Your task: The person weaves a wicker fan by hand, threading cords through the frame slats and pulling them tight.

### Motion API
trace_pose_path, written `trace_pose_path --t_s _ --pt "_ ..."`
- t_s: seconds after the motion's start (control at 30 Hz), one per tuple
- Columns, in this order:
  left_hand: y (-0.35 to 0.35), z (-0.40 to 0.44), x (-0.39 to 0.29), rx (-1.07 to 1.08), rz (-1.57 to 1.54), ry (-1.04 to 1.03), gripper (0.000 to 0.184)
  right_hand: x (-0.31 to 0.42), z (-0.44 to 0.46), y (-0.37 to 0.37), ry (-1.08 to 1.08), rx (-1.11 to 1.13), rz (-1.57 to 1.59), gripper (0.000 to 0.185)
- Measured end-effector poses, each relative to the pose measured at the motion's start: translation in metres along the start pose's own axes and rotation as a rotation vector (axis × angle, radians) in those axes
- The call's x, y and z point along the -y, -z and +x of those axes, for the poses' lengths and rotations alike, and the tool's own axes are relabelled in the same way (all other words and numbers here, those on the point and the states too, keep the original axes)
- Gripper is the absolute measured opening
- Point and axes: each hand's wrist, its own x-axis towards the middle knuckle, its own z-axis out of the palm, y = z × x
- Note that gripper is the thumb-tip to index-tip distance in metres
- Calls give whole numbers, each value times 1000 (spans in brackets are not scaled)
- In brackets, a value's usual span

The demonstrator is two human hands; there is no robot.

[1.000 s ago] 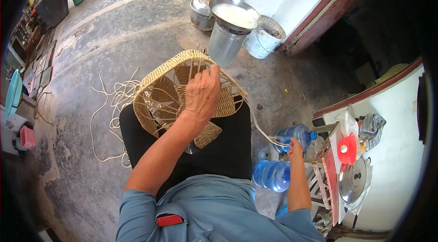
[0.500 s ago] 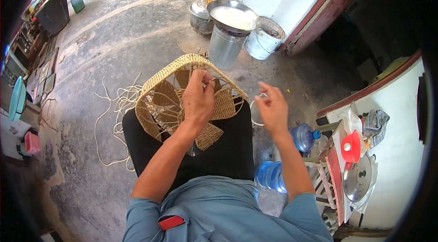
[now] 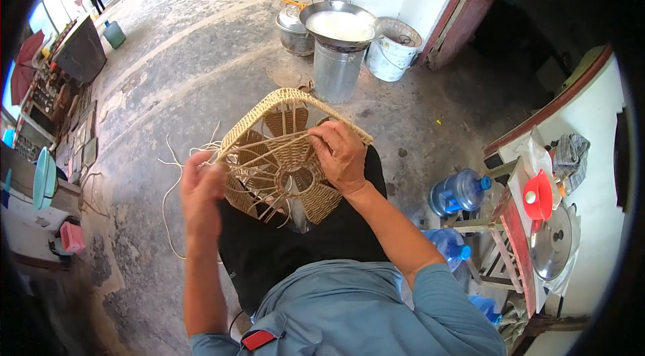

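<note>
On the black-trousered lap (image 3: 289, 245) there's a woven basket (image 3: 287, 96), pale cord (image 3: 265, 150) pulled across it. Right hand (image 3: 340, 156) pinches it; left hand (image 3: 201, 191)'s kinda blurry, can't tell its grip.

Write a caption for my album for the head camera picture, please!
Cord runs from the right hand toward the left hand, across a woven basket on the person's lap.

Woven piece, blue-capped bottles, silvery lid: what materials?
Woven piece: likely plant fibre or paper cord, matte; tan, cord-like strands.
Blue-capped bottles: probably plastic, glossy; see-through bluish walls with highlights.
Silvery lid: seemingly metal, polished; grey sheen. Exact alloy unclear.
</note>
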Motion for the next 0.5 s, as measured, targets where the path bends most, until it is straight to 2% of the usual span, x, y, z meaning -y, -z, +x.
trace_pose_path --t_s 0.07,0.13,0.2,0.27,0.3,0.33,0.43,0.5 --pt "61 -2 1 -74 46 -27 36 -1 -2 -4 9 -44 -65 14" --pt "119 -3 -1 -295 4 16 43 -1 -3 -8 11 -76 -102 12" --pt "178 -12 -13 -494 24 -47 47 0 -3 -10 6 -95 -118 11" --pt "272 -29 -15 -487 31 -112 44 1 -5 -12 -27 -102 -95 10" --pt "321 -37 -11 -557 23 -134 40 1 -5 -13 -41 -107 -84 10" --pt "334 -51 -18 -733 88 -132 32 0 -5 -13 -39 -109 -82 10" --pt "411 -95 -19 -759 118 18 22 -2 -7 -15 -51 -108 -63 11" --pt "437 -114 -15 -947 176 38 18 -1 -10 -15 -75 -99 -35 11"
